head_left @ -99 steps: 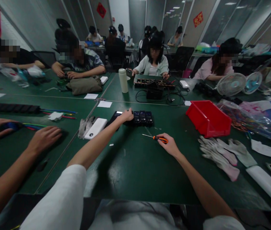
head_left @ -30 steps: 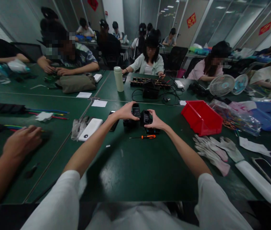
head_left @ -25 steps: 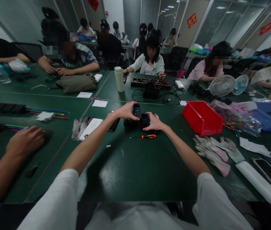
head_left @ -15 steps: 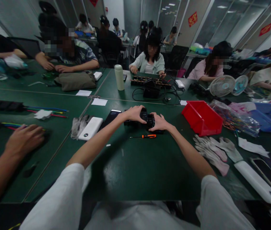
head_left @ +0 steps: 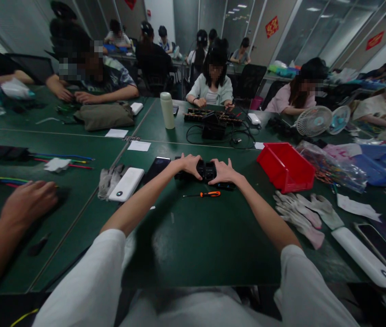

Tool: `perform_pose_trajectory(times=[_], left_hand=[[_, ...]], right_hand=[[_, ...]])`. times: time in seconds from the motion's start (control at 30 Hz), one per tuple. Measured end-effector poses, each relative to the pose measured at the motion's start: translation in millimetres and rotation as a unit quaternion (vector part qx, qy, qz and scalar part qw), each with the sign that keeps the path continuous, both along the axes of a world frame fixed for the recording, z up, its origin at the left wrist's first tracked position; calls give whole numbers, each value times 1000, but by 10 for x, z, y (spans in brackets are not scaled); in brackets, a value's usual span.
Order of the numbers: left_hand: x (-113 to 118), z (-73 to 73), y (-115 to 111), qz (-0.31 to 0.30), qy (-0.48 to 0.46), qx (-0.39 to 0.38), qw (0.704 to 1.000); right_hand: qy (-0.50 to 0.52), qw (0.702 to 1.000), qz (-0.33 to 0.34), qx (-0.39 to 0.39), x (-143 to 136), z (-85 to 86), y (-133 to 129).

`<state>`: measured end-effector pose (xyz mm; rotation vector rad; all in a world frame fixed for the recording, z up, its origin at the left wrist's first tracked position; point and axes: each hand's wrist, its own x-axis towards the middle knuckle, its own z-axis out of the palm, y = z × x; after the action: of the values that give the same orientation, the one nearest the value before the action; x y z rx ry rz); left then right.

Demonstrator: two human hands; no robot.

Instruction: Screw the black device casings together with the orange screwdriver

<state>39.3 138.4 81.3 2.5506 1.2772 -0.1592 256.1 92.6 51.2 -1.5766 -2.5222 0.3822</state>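
My left hand (head_left: pixel 192 165) grips the left portion of a long black plastic part (head_left: pixel 209 171), thumb towards the middle. On its right portion rests my right hand (head_left: pixel 222 172), with thumb and fingers curved around a raised block. The part lies on the green table, and much of it is hidden under both hands; its exact kind I cannot make out. Just in front of it lies a screwdriver (head_left: pixel 210 194) with an orange and black handle, its shaft pointing left. A dark phone (head_left: pixel 157 169) is near my left wrist.
A white power bank (head_left: pixel 126 184) lies on grey gloves to the left. On the right stand a red bin (head_left: pixel 284 168) and work gloves (head_left: pixel 302 218). A co-worker's hand (head_left: pixel 31 202) is at far left. A pale green bottle (head_left: pixel 167 111) stands beyond.
My right hand has shifted slightly, and its thumb and fingers now sit wider around the raised block. My left hand keeps its grip. The whole view has drifted a little.
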Motion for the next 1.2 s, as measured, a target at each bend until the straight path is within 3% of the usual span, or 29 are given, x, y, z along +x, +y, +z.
perform_pose_trajectory(times=[0.13, 0.23, 0.33, 0.43, 0.63, 1.2], left_hand=[[-5, -5, -12, -2, 5, -8, 1000], [78, 23, -102, -29, -49, 21, 998], [292, 36, -248, -90, -117, 66, 987], [595, -15, -374, -158, -123, 66, 978], [1024, -228, -448, -167, -73, 85, 980], [981, -234, -501, -164, -172, 52, 970]], right_hand=[[37, 999, -6, -10, 180, 43, -34], [97, 995, -22, -11, 458, 36, -131], [163, 986, -20, -17, 742, -50, -288], [216, 976, -16, -21, 905, -198, -444], [260, 965, -39, 18, 880, -454, -556], [157, 981, -109, 13, 871, -454, -666]])
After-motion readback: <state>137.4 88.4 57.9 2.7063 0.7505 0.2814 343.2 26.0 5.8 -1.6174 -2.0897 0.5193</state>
